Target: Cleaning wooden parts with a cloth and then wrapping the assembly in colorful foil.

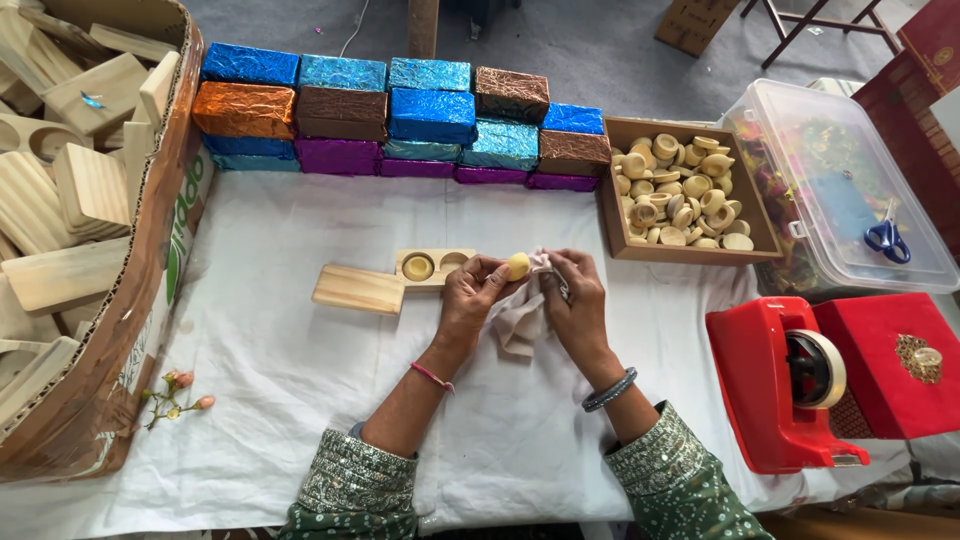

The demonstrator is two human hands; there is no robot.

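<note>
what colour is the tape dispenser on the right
Red, with a pale tape roll; the tape dispenser shows clearly in the head view.

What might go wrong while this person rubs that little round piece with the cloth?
1. The small round piece sits only at the left hand's fingertips; it may slip and roll off the white table cover.
2. The cloth in the right hand hangs loose and might drag against the open wooden holder close by, nudging it.

Along the back of the table stands a wall of foil-wrapped blocks, brick-shaped, in blue, teal, orange, brown and purple. At the left edge leans a big brown cardboard carton with green lettering. Another brown cardboard box sits on the floor beyond.
</note>
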